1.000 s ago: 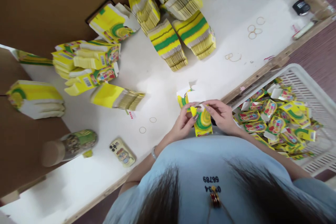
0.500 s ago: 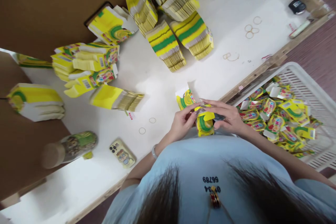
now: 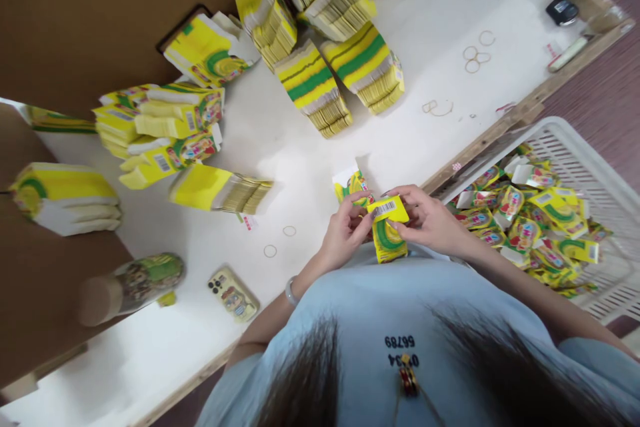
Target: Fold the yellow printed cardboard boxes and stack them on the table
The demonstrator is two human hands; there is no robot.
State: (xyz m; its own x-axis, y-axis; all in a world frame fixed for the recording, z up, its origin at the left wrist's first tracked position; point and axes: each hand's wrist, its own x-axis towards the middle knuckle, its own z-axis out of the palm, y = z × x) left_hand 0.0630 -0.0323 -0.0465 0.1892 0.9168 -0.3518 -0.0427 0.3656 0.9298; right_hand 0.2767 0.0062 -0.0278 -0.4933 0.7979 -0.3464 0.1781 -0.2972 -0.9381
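A small yellow and green box (image 3: 390, 240) is between my two hands, close against my shirt, its barcode flap facing up. My left hand (image 3: 349, 228) pinches the box's left edge with thumb and fingers. On the other side, my right hand (image 3: 425, 219) grips the right edge, thumb on the front. Just beyond my left fingers, another yellow carton (image 3: 352, 183) with a white flap rests on the white table (image 3: 310, 180), partly hidden by that hand.
Bundles of flat yellow cartons (image 3: 315, 90) stand at the back and left. A white basket (image 3: 615, 173) of small boxes is at the right, beyond the wooden edge. A phone (image 3: 233, 293), a jar (image 3: 150, 280), rubber bands (image 3: 471, 60) and a black object (image 3: 563, 10) lie around.
The barcode flap of the held box now lies flat and in full view. My right fingers have drawn back from over its top to its right side.
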